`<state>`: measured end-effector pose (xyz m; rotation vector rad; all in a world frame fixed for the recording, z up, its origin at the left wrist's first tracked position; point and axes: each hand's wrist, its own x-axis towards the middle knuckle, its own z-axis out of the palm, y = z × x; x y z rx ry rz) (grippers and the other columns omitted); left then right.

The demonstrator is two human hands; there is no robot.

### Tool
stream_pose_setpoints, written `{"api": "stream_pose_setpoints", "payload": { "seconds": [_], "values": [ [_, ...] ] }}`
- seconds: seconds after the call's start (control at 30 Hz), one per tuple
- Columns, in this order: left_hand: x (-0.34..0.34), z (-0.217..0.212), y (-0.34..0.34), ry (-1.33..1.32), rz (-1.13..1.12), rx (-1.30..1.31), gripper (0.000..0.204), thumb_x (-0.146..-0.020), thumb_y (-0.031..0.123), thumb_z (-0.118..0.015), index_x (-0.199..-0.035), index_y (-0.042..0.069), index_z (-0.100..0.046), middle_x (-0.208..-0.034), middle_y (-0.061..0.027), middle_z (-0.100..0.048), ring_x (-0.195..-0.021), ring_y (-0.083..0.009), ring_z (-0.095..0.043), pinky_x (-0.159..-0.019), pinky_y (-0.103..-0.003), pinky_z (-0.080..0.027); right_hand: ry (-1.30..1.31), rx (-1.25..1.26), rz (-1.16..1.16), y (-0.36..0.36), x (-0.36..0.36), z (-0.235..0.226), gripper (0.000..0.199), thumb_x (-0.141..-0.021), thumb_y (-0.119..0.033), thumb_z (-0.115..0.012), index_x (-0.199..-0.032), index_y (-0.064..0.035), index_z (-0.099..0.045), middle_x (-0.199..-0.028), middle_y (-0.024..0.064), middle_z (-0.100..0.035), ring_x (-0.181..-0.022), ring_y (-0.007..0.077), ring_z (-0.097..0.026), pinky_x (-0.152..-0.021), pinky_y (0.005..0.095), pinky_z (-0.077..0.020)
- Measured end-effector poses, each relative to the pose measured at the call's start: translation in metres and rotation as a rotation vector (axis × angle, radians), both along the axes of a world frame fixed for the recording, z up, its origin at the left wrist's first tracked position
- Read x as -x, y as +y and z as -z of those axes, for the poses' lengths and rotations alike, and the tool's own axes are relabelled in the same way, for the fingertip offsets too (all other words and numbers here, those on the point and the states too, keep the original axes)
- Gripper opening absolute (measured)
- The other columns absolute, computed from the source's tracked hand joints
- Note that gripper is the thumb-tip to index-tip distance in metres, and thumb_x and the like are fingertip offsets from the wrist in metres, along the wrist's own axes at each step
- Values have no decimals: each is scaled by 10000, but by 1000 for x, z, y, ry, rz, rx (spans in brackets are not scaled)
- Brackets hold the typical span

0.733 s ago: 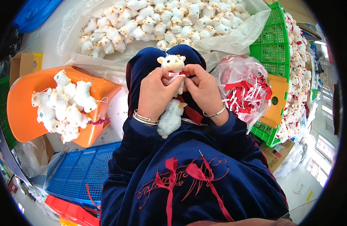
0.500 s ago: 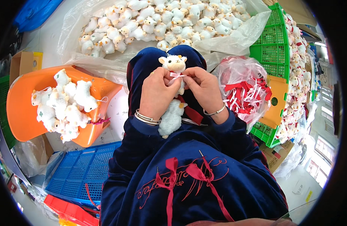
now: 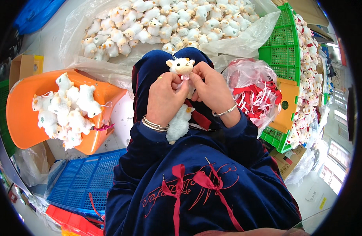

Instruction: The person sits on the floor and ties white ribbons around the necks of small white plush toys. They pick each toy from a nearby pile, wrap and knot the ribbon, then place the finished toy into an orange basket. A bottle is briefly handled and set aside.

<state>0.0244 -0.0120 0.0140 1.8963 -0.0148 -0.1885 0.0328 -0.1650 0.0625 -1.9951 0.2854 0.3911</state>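
Note:
A small white plush sheep point(image 3: 181, 64) with a tan muzzle and ears sits upright between my knees, facing me. At its neck is a pale pink ribbon point(image 3: 184, 78) with some red beside it. My left hand point(image 3: 164, 97) is closed, thumb and forefinger pinching the ribbon from the left. From the right, my right hand point(image 3: 213, 89) pinches it too, its fingers partly curled out of sight. The hands hide most of the sheep's body. Another plush sheep point(image 3: 178, 125) lies on my lap below my wrists, next to a red fabric strip point(image 3: 201, 120).
Several plush sheep rest on an orange chair point(image 3: 25, 118) at left. A large clear plastic sheet point(image 3: 76, 49) ahead holds a sheep pile. At right are a bag of red and white ribbons point(image 3: 255, 100) and a green crate point(image 3: 281, 39). A blue crate point(image 3: 84, 181) stands lower left.
The pink ribbon looked like a spread bow before; now it is bunched closer at the neck. My right hand has shifted and turned slightly, its fingers lifted higher beside the sheep's head.

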Motion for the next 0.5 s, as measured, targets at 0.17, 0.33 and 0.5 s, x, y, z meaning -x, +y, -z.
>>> {"api": "stream_pose_setpoints", "payload": {
  "seconds": [0.17, 0.33, 0.5],
  "values": [
    [-4, -4, -1, 4, -26, 13, 198, -910, 175, -729, -836, 15, -639, -741, -113, -641, -660, -267, -636, -596, -390, -483, -33, -26, 60, 7, 4, 5, 129, -1003, -111, -583, -962, 9, -559, -725, 143, -665, -566, 208, -681, -534, 339, -514],
    [3, 1, -3, -81, -60, -3, 168, -938, 145, -692, -851, 15, -629, -760, -115, -631, -666, -271, -629, -591, -386, -477, -141, 0, 54, 5, 9, 21, 158, -1005, -134, -599, -938, 7, -573, -729, 135, -665, -577, 202, -654, -563, 350, -505],
    [8, 9, -7, -208, -94, -32, 127, -964, 124, -652, -917, 18, -604, -815, -140, -623, -692, -324, -616, -621, -419, -487, -260, 65, 72, 0, 13, 45, 183, -1025, -160, -599, -934, -3, -574, -711, 96, -646, -552, 153, -621, -540, 318, -493]
  ]
}}
